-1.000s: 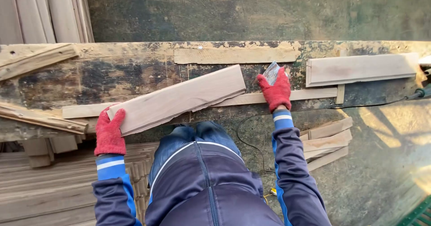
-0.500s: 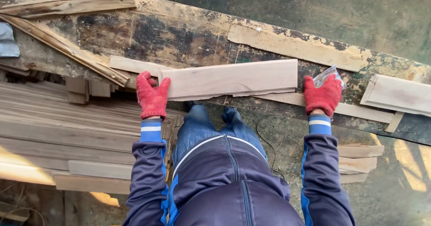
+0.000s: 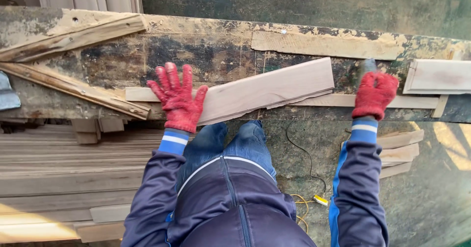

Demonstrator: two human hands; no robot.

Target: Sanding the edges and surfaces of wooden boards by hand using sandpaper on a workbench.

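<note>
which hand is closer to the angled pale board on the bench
Left. The left hand lies spread on the pale board's near end; the right hand, fisted around a tool, sits beyond its far end.

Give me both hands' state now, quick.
Left hand: open, fingers spread, resting on the board.
Right hand: closed around a scraper.
</note>
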